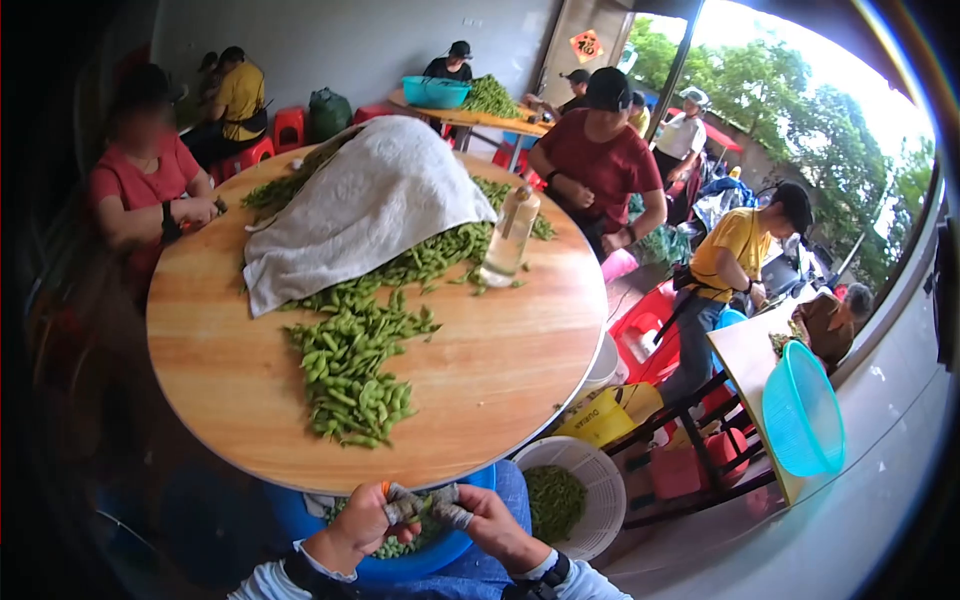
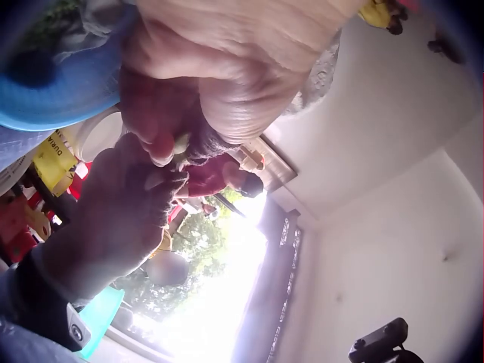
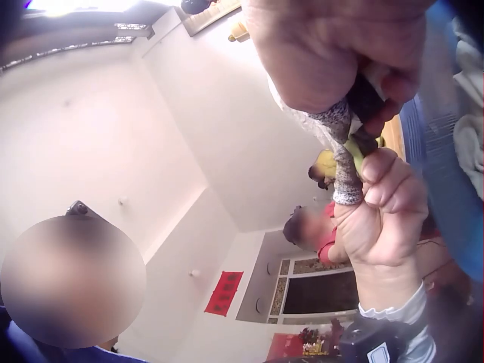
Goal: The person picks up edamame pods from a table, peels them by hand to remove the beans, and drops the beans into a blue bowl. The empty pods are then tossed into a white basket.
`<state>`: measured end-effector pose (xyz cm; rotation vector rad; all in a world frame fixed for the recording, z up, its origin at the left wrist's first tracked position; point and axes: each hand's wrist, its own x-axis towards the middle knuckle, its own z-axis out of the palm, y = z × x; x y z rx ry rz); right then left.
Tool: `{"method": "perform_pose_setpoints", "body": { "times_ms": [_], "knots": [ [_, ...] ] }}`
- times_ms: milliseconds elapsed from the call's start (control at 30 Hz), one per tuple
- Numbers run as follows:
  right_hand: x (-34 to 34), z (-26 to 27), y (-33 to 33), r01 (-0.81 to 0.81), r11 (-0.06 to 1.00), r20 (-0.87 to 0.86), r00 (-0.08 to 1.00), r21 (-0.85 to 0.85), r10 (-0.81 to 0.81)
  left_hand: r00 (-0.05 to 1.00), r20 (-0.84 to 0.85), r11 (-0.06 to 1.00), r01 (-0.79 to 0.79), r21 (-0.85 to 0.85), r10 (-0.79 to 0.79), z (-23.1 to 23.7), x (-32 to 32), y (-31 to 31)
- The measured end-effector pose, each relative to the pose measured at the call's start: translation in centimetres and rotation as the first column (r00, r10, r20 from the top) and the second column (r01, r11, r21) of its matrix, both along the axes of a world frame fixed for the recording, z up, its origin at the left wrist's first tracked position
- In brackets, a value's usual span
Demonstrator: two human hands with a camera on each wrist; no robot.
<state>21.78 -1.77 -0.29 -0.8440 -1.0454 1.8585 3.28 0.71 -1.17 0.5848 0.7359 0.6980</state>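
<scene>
In the head view, the left hand (image 1: 358, 524) and right hand (image 1: 500, 528) meet just past the round table's near edge, fingertips almost together. Grey wrappings cover some of their fingers. Between the fingertips both hands pinch a green pod (image 2: 181, 144), mostly hidden by the fingers; a bit of green also shows in the right wrist view. Below them a blue basin (image 1: 418, 570) holds light green beans (image 1: 398, 547). Green pods (image 1: 350, 375) lie heaped on the wooden table (image 1: 490, 370), the heap partly under a grey-white cloth (image 1: 375, 200).
A clear bottle (image 1: 508, 240) stands on the table beside the cloth. Right of the basin is a white basket (image 1: 598, 470) with green contents. People sit or stand around; a turquoise basket (image 1: 803, 410) leans at the side table (image 1: 750, 355). Red stools (image 1: 645, 335) stand between.
</scene>
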Motion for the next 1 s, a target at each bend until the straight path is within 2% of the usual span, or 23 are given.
{"method": "perform_pose_setpoints", "body": {
  "times_ms": [200, 233, 333, 367, 400, 433, 467, 500, 600, 633, 733, 767, 800, 833, 900, 933, 967, 1000],
  "knots": [
    [-0.7, -1.7, 0.1, -0.022, 1.000, 0.030, 0.999, 0.014, 0.022, 1.000, 0.014, 1.000, 0.010, 0.020, -0.011, -0.6, -0.7, -0.3],
    [-0.8, -1.7, 0.2, -0.019, 0.999, 0.085, 0.996, 0.037, 0.016, 1.000, 0.005, 1.000, 0.009, 0.023, -0.009, -0.5, -0.8, -0.3],
    [-1.2, -1.6, 0.4, 0.003, 0.999, 0.096, 0.995, 0.054, -0.008, 0.999, -0.037, 0.999, -0.009, 0.046, 0.011, -0.5, -0.6, -0.3],
    [-1.2, -1.4, 0.4, 0.010, 0.999, 0.101, 0.995, 0.052, -0.015, 0.992, -0.120, 0.991, -0.019, 0.132, 0.035, -1.2, -0.5, -0.3],
    [-1.2, -1.6, 0.4, 0.040, 0.995, 0.136, 0.989, 0.095, -0.052, 0.949, -0.287, 0.918, -0.003, 0.396, 0.127, -1.1, -0.3, -0.6],
    [-1.2, -2.0, 0.3, 0.066, 0.988, 0.166, 0.982, 0.141, -0.089, 0.871, -0.418, 0.781, 0.065, 0.621, 0.259, -0.7, -0.1, -0.9],
    [-1.2, -2.2, 0.4, 0.090, 0.978, 0.192, 0.973, 0.189, -0.127, 0.762, -0.496, 0.598, 0.181, 0.781, 0.417, -0.4, -0.1, -1.1],
    [-1.5, -1.0, 0.4, 0.107, 0.978, 0.207, 0.968, 0.180, -0.144, 0.584, -0.599, 0.464, 0.383, 0.798, 0.548, -0.4, -0.4, -1.5],
    [-3.3, 2.0, -0.7, 0.159, 0.917, 0.221, 0.942, 0.366, -0.252, 0.444, -0.346, 0.033, 0.576, 0.817, 0.826, 2.3, -1.0, -2.1],
    [-2.8, 1.7, -0.7, 0.080, 0.960, 0.264, 0.952, 0.270, -0.153, 0.445, -0.452, 0.110, 0.608, 0.786, 0.773, 0.7, -1.4, -2.1],
    [-1.7, -1.7, 0.5, -0.018, 0.999, 0.122, 0.992, 0.027, 0.015, 0.546, -0.545, 0.256, 0.517, 0.817, 0.636, -1.3, -1.0, -2.0],
    [-2.0, -1.5, 0.4, 0.018, 0.999, 0.058, 0.998, 0.041, -0.021, 0.583, -0.512, 0.242, 0.479, 0.844, 0.631, -2.1, -1.1, -1.8],
    [-2.2, -1.0, 0.4, 0.015, 0.998, 0.046, 0.999, 0.059, -0.018, 0.601, -0.554, 0.334, 0.445, 0.831, 0.576, -2.5, -1.1, -2.0],
    [-2.5, -0.5, 0.6, 0.009, 0.997, 0.077, 0.997, 0.078, -0.015, 0.680, -0.518, 0.388, 0.352, 0.852, 0.519, -1.3, -1.1, -2.1],
    [-2.6, -0.6, 0.8, 0.006, 0.993, 0.038, 0.999, 0.120, -0.010, 0.829, -0.366, 0.484, 0.134, 0.865, 0.423, -0.9, -0.8, -1.6],
    [-2.9, -0.6, 1.0, 0.015, 0.994, 0.010, 1.000, 0.111, -0.016, 0.762, -0.245, 0.345, 0.031, 0.938, 0.600, -0.5, -0.6, -2.0],
    [-2.9, -0.9, 1.1, 0.009, 0.984, 0.014, 1.000, 0.178, -0.012, 0.899, -0.307, 0.686, 0.009, 0.727, 0.313, -1.0, -1.0, -1.5],
    [-2.8, -1.6, 1.2, 0.003, 0.973, 0.023, 1.000, 0.230, -0.008, 0.945, -0.297, 0.866, 0.033, 0.500, 0.135, -1.5, -1.3, -1.5]
  ]
}}
